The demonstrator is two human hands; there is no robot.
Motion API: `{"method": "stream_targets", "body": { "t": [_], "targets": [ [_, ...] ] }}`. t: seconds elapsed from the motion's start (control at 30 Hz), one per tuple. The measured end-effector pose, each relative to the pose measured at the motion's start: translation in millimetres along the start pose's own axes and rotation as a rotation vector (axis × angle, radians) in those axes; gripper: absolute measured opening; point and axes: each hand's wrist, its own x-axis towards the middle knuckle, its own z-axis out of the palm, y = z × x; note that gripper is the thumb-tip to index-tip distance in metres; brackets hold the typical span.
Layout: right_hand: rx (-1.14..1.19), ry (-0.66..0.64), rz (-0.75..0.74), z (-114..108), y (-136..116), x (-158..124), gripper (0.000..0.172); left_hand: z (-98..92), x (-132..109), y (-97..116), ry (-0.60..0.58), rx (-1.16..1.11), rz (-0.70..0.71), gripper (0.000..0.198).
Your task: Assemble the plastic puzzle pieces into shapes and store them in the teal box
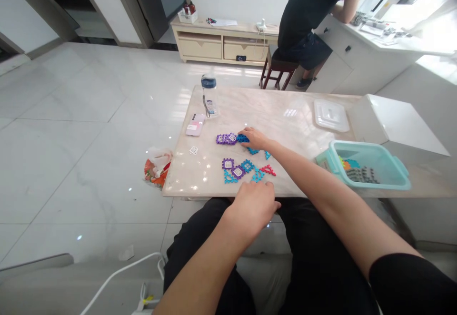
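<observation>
My right hand [254,139] reaches across the table, its fingers closed on a dark blue building tile [243,138]. Left of that tile lies a row of overlapping purple tiles [226,139] with white lattice inserts. Another blue tile [253,151] shows just below the hand. Nearer to me, purple tiles [238,172], a blue square tile [247,165], light blue triangle tiles [230,177] and a red piece [268,170] lie close together. My left hand [256,201] rests at the table's near edge with fingers bent down; its fingertips are mostly hidden.
On the table [193,177] stand a water bottle [210,97], a phone [195,125] and a white insert piece [193,150]. A turquoise bin [371,167] with pieces, a clear lid [331,115] and a white box [400,120] are at the right. Beyond, a person [314,15] sits on a stool.
</observation>
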Motion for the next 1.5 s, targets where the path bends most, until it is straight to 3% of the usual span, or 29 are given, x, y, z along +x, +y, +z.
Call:
{"method": "stream_targets", "body": {
  "t": [0.3, 0.43, 0.53, 0.63, 0.73, 0.83, 0.97, 1.03, 1.17, 1.27, 1.4, 1.5],
  "targets": [
    [0.045, -0.083, 0.016, -11.4, 2.8, -55.1, 0.063, 6.9, 11.7, 2.1, -0.049, 0.016, 0.012, 0.044],
    [0.091, -0.091, -0.001, -24.0, -3.4, -82.3, 0.067, 9.5, 20.9, -8.5, -0.097, 0.011, 0.024, 0.047],
    [0.130, 0.091, 0.112, -42.5, -2.8, -104.4, 0.057, 6.2, 28.0, -31.4, -0.081, -0.040, 0.015, 0.048],
    [0.174, 0.213, 0.278, -56.9, -1.6, -131.1, 0.041, 1.9, 33.1, -59.6, 0.023, 0.008, -0.118, 0.046],
    [0.146, 0.137, 0.374, -56.5, -6.2, -158.0, 0.025, 5.3, 38.6, -79.3, 0.028, 0.138, -0.261, 0.042],
    [0.113, 0.050, 0.384, -45.7, -16.0, -175.7, 0.017, 18.9, 47.7, -83.1, 0.029, 0.193, -0.336, 0.045],
    [0.109, -0.006, 0.380, -34.8, -26.1, -182.5, 0.012, 45.2, 65.4, -70.0, 0.113, 0.211, -0.381, 0.092],
    [0.106, -0.017, 0.377, -33.8, -25.9, -183.3, 0.013, 58.3, 75.9, -60.9, 0.131, 0.205, -0.376, 0.107],
    [0.098, -0.008, 0.391, -37.0, -13.9, -184.8, 0.016, 78.1, 96.9, -48.5, 0.028, 0.212, -0.333, 0.106],
    [0.089, 0.004, 0.408, -39.8, -1.7, -183.3, 0.021, 82.0, 107.7, -49.4, -0.011, 0.245, -0.345, 0.105],
    [0.068, 0.017, 0.422, -40.7, 9.3, -175.8, 0.024, 68.0, 109.7, -58.7, 0.072, 0.300, -0.360, 0.102],
    [0.028, 0.020, 0.404, -37.9, 12.6, -166.3, 0.032, 47.1, 103.9, -62.6, 0.116, 0.312, -0.382, 0.082]
  ]
}}
